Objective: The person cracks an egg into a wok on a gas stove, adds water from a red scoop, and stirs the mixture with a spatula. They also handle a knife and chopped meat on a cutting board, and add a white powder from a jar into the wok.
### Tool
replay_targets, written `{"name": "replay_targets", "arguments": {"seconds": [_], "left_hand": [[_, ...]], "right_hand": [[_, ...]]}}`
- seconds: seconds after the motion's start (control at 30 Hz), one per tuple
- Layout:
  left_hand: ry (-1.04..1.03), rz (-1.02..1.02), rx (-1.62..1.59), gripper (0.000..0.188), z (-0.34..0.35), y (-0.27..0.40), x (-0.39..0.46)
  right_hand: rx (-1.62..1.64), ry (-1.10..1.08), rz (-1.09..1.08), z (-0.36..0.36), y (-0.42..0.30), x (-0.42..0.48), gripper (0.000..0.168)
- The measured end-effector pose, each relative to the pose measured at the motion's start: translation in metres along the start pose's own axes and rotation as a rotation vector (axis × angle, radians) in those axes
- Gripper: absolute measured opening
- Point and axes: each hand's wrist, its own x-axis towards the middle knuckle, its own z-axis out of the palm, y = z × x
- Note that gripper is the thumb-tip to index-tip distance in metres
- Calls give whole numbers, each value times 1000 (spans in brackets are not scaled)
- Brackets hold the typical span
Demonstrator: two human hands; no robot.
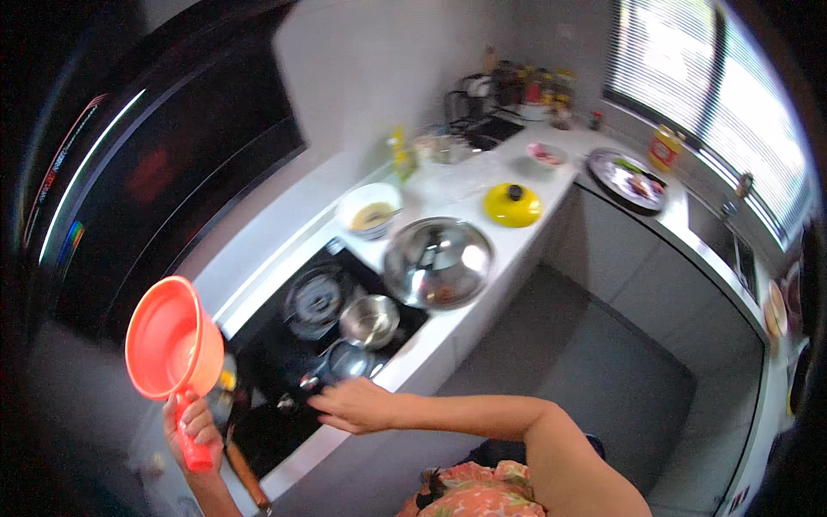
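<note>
My left hand [194,426] is closed round the handle of an orange-red plastic dipper [171,342]. It is raised at the left with its mouth tilted; I make out no contents. My right hand [362,404] reaches over the front edge of the black gas cooktop [278,433], its fingers close to the round control knobs [309,382]. Blur hides whether they grip one. A steel saucepan [369,322] sits near the right burner [316,300]. Beside my right hand is a glass lid [349,360]. Behind the dipper, a pan with a wooden handle [247,475] is partly hidden.
A large domed steel lid [438,262], a white bowl of pale liquid [368,210] and a yellow lid [512,205] lie along the counter. Farther off are a plate of food [627,178], an oil bottle [664,147] and a sink [717,229]. The dark range hood [174,174] overhangs the left.
</note>
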Motion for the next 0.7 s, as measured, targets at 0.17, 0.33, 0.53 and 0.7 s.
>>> {"name": "replay_targets", "arguments": {"seconds": [0.17,0.33,0.53,0.7], "left_hand": [[36,-138,47,37,42,-98,90],[-113,-342,-25,36,68,-227,209],[-231,-686,-85,33,117,-402,324],[-263,-962,-70,30,156,-520,378]], "right_hand": [[-275,-234,645,-52,101,-257,17],[-289,-288,1433,-141,100,-454,25],[-294,185,1560,-197,70,-527,35],[-196,241,1674,-238,68,-555,36]]}}
